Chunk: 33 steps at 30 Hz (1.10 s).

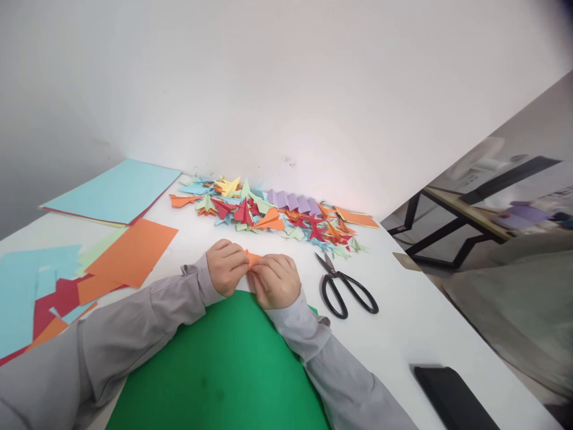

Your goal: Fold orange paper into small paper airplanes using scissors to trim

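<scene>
Between my two hands is a small piece of folded orange paper (253,259), mostly covered by the fingers. My left hand (227,267) pinches its left end, and my right hand (278,279) grips the right end. Both are closed, just above the far edge of a green sheet (215,364) on the white table. Beyond them lies a heap of small folded paper planes in several colours, an orange plane (270,220) at its near side. Black-handled scissors (340,283) lie with blades slightly apart to the right of my right hand.
Light blue sheets (119,190) are stacked at the back left. Nearer, loose orange paper (138,251) and red, blue and green scraps spread over the left side. A pleated purple paper (293,201) rests on the heap. A black flat object (454,397) lies at the front right edge.
</scene>
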Available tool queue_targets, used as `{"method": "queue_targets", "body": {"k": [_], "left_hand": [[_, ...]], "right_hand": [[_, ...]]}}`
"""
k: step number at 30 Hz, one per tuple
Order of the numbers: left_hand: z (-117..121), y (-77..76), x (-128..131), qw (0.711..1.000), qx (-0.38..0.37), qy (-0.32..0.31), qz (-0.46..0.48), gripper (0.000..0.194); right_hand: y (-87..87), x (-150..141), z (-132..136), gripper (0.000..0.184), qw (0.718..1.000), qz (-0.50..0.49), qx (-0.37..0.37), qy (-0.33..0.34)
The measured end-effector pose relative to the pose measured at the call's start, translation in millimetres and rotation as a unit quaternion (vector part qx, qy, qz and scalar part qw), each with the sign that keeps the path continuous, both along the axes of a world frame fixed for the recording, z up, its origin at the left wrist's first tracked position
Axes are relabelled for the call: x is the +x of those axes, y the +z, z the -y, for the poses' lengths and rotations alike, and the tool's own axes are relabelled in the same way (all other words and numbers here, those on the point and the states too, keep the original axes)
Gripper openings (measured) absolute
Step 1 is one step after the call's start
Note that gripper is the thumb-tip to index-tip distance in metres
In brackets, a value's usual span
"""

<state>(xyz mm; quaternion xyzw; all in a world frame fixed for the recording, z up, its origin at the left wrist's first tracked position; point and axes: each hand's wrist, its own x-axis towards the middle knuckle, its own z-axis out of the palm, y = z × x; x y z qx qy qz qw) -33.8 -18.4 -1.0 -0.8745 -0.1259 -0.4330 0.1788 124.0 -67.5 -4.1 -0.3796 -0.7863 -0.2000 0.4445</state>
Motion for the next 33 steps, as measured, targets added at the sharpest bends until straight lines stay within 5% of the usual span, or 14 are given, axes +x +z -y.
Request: {"method": "queue_targets", "body": {"k": [18,25,33], "left_hand": [[2,2.3,0,1.0,0.018,-0.023,0.005,0.009],[-3,15.8,-11,0.998,0.041,-0.013,0.046,0.011],[2,9.4,-2,0.998,0.024,-0.052,0.035,0.011]], "right_hand": [[-1.5,1,-3,0.011,1.0,0.0,-0.005,0.016],[-10.3,33,-12,0.012,0.998,-0.04,0.004,-0.053],[0.4,3,-1,0.009,0.999,0.002,-0.027,0.034]]}}
